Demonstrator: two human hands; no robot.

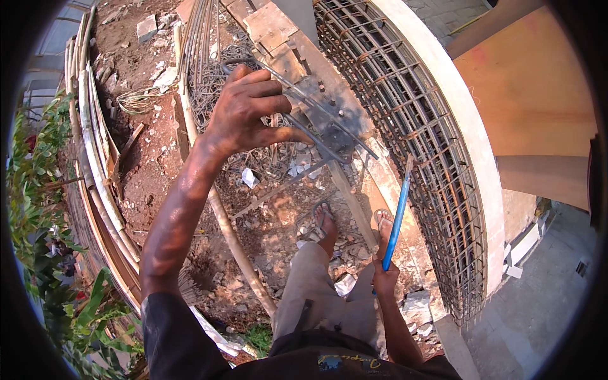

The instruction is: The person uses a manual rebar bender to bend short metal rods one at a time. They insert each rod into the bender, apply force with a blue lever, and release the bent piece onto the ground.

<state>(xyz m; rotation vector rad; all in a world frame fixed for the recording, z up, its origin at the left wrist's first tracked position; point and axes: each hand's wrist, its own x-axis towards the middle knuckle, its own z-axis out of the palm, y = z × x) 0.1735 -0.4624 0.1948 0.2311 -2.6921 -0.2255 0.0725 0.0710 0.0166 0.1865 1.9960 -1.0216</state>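
My left hand (250, 111) is raised over the work board, its fingers curled round a thin steel bar (316, 104) bent into a narrow loop. The bar's free ends slant down to the right, and the thumb stretches along its lower length. Under it lies a dark-stained wooden board (278, 35) with short metal pegs. Low on the right, my right hand (385, 278) is closed round a long tool (397, 221) with a blue shaft and a brownish tip. The tool points up and away, its tip in front of the rebar cage.
A long cage of tied rebar (405, 107) curves along a pale wall (468, 126) on the right. Tangled steel offcuts (218, 79) lie beyond my left hand. A wooden pole (231, 234) crosses the rubble-strewn ground near my feet. Several poles (95, 145) and plants (44, 221) line the left side.
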